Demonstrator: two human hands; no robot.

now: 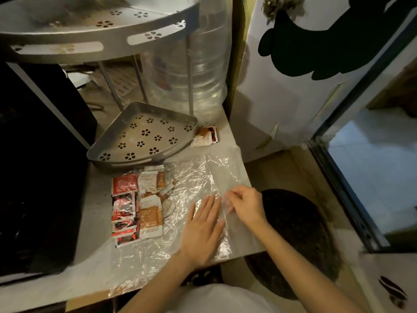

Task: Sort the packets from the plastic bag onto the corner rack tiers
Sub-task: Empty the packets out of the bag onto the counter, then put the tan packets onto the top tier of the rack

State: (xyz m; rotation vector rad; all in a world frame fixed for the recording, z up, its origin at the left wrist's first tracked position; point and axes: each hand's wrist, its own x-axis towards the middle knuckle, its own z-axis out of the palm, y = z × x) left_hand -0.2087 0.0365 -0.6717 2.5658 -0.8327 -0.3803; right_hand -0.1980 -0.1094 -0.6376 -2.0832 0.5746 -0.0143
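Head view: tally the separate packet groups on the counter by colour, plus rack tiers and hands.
Red packet piles: 1
Tan-and-white packet piles: 1
Mixed packet piles beside the lower tier: 1
Rack tiers: 2
Hands, left and right: 2
Total: 7

Dim warm light; glare on the plastic bag (198, 177); blurred, bowed edges.
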